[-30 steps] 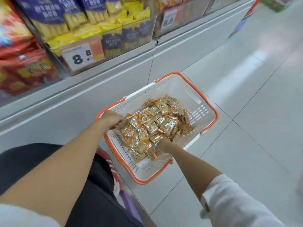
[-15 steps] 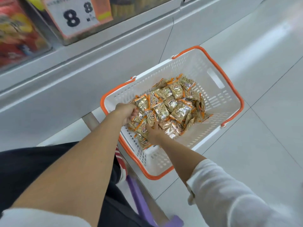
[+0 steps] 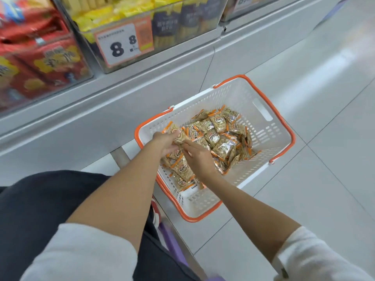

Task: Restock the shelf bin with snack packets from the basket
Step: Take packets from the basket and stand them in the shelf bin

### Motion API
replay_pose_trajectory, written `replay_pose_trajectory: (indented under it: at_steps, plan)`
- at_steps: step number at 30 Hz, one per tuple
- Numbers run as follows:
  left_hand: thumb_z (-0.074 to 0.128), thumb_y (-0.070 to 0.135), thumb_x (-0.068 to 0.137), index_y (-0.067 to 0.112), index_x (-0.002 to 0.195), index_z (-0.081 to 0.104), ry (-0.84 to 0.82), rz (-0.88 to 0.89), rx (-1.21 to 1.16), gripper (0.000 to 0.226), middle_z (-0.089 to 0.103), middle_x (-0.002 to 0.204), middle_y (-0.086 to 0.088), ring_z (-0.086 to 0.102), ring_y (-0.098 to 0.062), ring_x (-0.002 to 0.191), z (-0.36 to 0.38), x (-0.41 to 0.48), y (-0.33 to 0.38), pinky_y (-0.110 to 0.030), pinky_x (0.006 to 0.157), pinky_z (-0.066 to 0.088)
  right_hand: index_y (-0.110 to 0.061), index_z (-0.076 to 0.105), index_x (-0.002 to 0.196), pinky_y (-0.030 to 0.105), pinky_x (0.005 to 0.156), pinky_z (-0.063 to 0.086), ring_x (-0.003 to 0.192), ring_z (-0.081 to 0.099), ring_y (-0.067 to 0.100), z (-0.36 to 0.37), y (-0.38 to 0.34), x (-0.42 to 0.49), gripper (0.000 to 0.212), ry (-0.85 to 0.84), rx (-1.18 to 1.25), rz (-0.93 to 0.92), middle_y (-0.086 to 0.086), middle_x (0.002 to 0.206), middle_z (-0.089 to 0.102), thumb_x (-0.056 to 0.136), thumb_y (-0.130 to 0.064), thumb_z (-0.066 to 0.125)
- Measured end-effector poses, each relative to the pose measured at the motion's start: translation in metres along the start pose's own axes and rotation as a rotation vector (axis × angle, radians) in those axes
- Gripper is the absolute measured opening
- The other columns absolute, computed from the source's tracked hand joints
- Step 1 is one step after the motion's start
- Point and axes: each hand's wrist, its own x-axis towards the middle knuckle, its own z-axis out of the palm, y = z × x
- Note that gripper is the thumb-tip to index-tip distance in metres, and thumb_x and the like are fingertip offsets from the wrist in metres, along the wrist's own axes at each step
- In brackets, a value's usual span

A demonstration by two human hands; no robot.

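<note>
Obs.: the basket (image 3: 283, 126) sits low beside the shelf base. The snack packets (image 3: 221, 136) are heaped across its middle and into the near-left corner. None is in a shelf bin (image 3: 182, 35) yet.

Your left hand (image 3: 165, 141) is curled round a small bunch of packets at that corner, with one packet standing up above the fingers. Your right hand (image 3: 197, 157) meets it from the right, fingertips on the same bunch. The hands overlap there, so I cannot tell whether it pinches a packet or only presses the bunch together.

Risks from here, as judgement:
- The film wrappers look slick. A loose bunch may shed packets on the lift, and strays would land on the floor (image 3: 304, 67) or in the gap by the shelf base. Cause: too many packets held in one hand.
- Squeezing harder to prevent that could crush the contents.
- The bins in view hold yellow packs and red boxes, none matching. Check the price tag (image 3: 121, 45) before you drop anything in, or you restock the wrong bin.
- The bin's clear front lip could snag a packet on the way in.
</note>
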Motion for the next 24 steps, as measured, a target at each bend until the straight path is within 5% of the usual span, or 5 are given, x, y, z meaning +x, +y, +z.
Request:
replay_pose_trajectory:
  at_steps: [3, 9, 13, 19, 24]
  plan:
    - [0.068, 0.008, 0.088, -0.008, 0.123, 0.046, 0.043, 0.123, -0.02, 0.044, 0.064, 0.113, -0.019, 0.067, -0.027, 0.084, -0.003, -0.015, 0.014, -0.031, 0.052, 0.058, -0.01, 0.065, 0.108, 0.04, 0.074, 0.057, 0.085, 0.065, 0.019, -0.031, -0.019, 0.016, 0.021, 0.007, 0.08, 0.097, 0.001, 0.097, 0.069, 0.09, -0.019, 0.064]
    - [0.073, 0.013, 0.085, 0.0, 0.1, 0.06, -0.126, 0.36, 0.151, 0.023, 0.067, 0.092, -0.016, 0.069, -0.021, 0.077, -0.016, -0.071, 0.07, -0.033, 0.078, 0.059, -0.008, 0.055, 0.115, 0.036, 0.072, 0.051, 0.086, 0.062, 0.021, -0.085, -0.049, 0.078, 0.069, -0.242, 0.288, 0.473, 0.006, 0.1, 0.064, 0.078, -0.066, 0.065]
    - [0.073, 0.009, 0.084, -0.002, 0.113, 0.061, -0.218, 0.492, 0.3, 0.033, 0.07, 0.104, -0.023, 0.07, -0.031, 0.091, -0.04, -0.12, 0.106, -0.037, 0.08, 0.06, -0.01, 0.069, 0.091, 0.037, 0.059, 0.052, 0.059, 0.06, 0.012, -0.118, -0.076, 0.105, 0.047, -0.307, 0.331, 0.363, 0.006, 0.072, 0.069, 0.073, -0.052, 0.079]
    - [0.069, 0.003, 0.086, 0.009, 0.091, 0.065, -0.257, 0.74, 0.514, 0.009, 0.072, 0.083, -0.005, 0.071, -0.01, 0.07, -0.065, -0.23, 0.182, -0.022, 0.065, 0.058, -0.008, 0.07, 0.101, 0.027, 0.076, 0.056, 0.075, 0.065, 0.003, -0.192, -0.159, 0.162, 0.022, -0.343, 0.54, 0.194, 0.002, 0.085, 0.073, 0.083, -0.018, 0.076]
    - [0.074, 0.004, 0.081, 0.005, 0.091, 0.065, -0.169, 0.944, 0.583, 0.014, 0.07, 0.09, -0.011, 0.068, -0.021, 0.083, -0.101, -0.31, 0.235, -0.031, 0.076, 0.059, -0.01, 0.072, 0.089, 0.02, 0.063, 0.051, 0.065, 0.058, 0.0, -0.243, -0.238, 0.202, 0.01, -0.243, 0.474, -0.004, -0.003, 0.073, 0.067, 0.083, -0.016, 0.077]
